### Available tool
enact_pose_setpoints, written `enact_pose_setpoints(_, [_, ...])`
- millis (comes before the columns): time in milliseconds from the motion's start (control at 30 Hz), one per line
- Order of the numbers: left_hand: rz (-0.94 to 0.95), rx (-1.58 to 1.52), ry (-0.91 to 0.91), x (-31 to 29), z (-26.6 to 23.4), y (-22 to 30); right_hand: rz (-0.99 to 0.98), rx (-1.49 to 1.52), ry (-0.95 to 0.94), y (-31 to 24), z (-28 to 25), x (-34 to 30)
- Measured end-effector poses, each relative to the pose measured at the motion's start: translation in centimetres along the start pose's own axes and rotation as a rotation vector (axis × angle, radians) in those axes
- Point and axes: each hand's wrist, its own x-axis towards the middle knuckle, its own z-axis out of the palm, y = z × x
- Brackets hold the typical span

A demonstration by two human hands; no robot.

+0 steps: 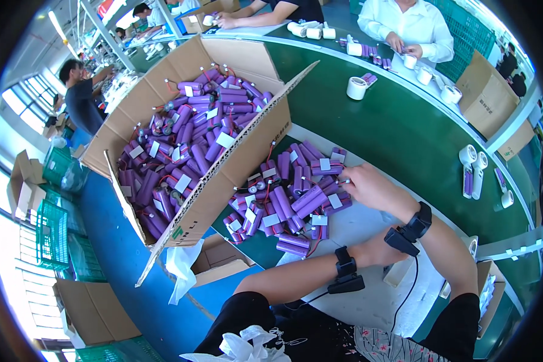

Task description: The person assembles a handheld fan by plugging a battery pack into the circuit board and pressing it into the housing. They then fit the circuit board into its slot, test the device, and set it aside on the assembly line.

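Observation:
A pile of purple battery packs (pixel 291 202) with white labels and thin red wires lies on the work surface before me. At the pile's right edge is my right hand (pixel 363 184), its fingers curled together against the packs. What sits between those fingertips is too small to make out. My left hand (pixel 377 250) reaches rightward beneath my right wrist. Its fingers are hidden behind that wrist and its black band (pixel 409 232). A large open cardboard box (pixel 238 154), tilted toward me and full of the same kind of packs, stands to the left of the pile.
A green conveyor belt (pixel 398 130) curves past the far side, carrying white cylindrical holders (pixel 356 88). Across it, a person in a white shirt (pixel 407 27) handles small parts. A smaller open carton (pixel 220 259) is below the big box. Green crates (pixel 52 232) stand left.

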Motion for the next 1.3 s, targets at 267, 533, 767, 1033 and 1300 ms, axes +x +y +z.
enact_pose_setpoints(267, [0.156, 0.162, 0.074, -0.2, 0.6, -0.6, -0.057, -0.109, -0.027, -2.4, -1.5, 0.6])
enact_pose_setpoints(533, [0.08, 0.05, -0.015, 0.3, -0.6, 0.9, -0.079, 0.452, 0.282, -6.8, -8.9, -5.4])
enact_pose_setpoints(767, [-0.008, -0.038, 0.069, 0.5, -1.3, 2.6, 0.199, 1.025, 0.738, -5.1, -8.9, -17.0])
enact_pose_setpoints(1033, [0.01, 0.166, -0.065, 0.5, -0.7, 2.6, 0.75, 0.93, 0.613, -1.2, -3.5, -25.5])
enact_pose_setpoints(1300, [-0.234, 0.102, -0.275, 0.7, -2.5, 4.3, 0.685, 0.43, 0.711, -2.4, 0.8, -24.1])
